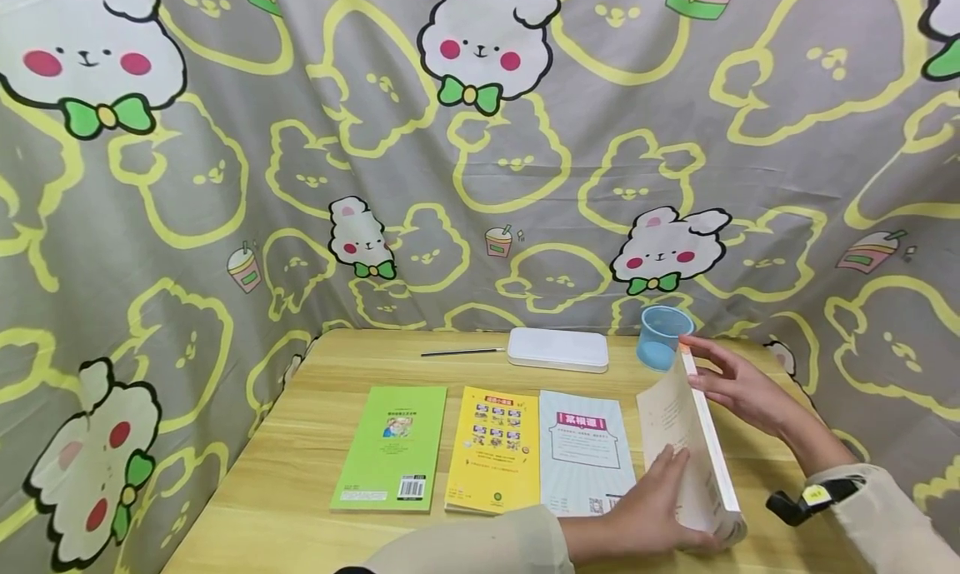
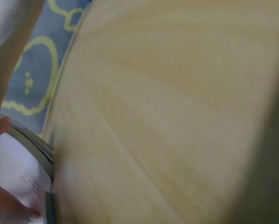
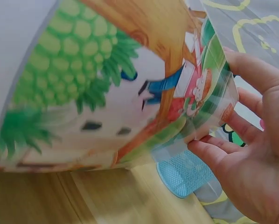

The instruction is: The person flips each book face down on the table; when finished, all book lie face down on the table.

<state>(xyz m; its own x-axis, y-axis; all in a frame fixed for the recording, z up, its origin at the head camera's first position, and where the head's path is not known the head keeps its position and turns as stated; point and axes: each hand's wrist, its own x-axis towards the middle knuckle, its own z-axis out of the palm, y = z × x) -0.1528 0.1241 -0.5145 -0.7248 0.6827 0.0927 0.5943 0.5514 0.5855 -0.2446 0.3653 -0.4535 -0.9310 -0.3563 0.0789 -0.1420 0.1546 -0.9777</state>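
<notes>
Both hands hold a paperback book (image 1: 686, 449) on its edge at the right of the table. My left hand (image 1: 645, 507) grips its near lower end, thumb on the pale side. At the far upper corner, my right hand (image 1: 746, 391) pinches the book between thumb and fingers. In the right wrist view, the book's colourful picture cover (image 3: 130, 88) faces the camera, with the right hand (image 3: 256, 135) at its corner. Only part of the left hand (image 2: 6, 205) shows in the left wrist view, against a white printed surface.
A green book (image 1: 393, 449), a yellow book (image 1: 493, 449) and a light blue book (image 1: 585, 445) lie in a row to the left. Behind them are a thin dark pen or brush (image 1: 461, 352), a white case (image 1: 558, 349) and a blue mesh cup (image 1: 660, 345). A patterned curtain (image 1: 480, 174) encloses the table.
</notes>
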